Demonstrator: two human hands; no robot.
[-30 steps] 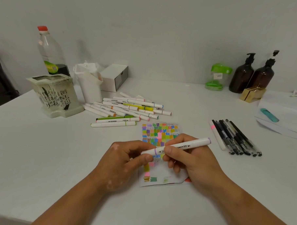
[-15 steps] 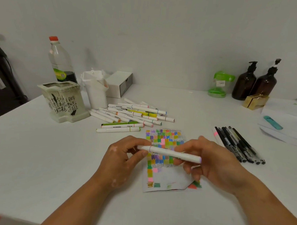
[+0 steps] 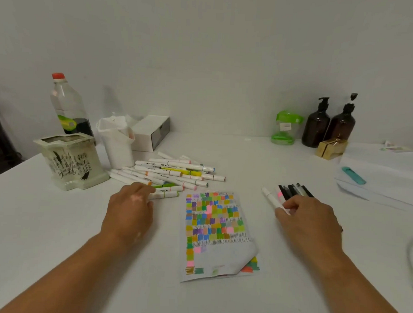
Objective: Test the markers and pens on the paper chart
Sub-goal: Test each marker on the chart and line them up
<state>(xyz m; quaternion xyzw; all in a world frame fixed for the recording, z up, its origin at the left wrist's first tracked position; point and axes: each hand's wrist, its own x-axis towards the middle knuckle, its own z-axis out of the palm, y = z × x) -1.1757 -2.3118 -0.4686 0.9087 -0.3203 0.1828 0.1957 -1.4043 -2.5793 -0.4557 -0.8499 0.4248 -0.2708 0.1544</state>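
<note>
Right hand [image 3: 309,220]: thumb and forefinger pinch the near end of a smooth white marker [image 3: 271,199], just beside 1 row of slim black pens [image 3: 294,191]. Left hand [image 3: 129,209]: palm down, fingers relaxed, tips touching the cylindrical marker pile [image 3: 176,172]. Between both sets of fingertips lies the paper chart [image 3: 220,251], gridded with colour swatches, 1 corner curled.

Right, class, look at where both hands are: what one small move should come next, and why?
Probably the left hand should pinch the nearest marker at the pile's front edge: its fingertips reach it and hold nothing. The right hand holds the end of a white marker lying by the black pens, and the paper chart has blank space.
</note>
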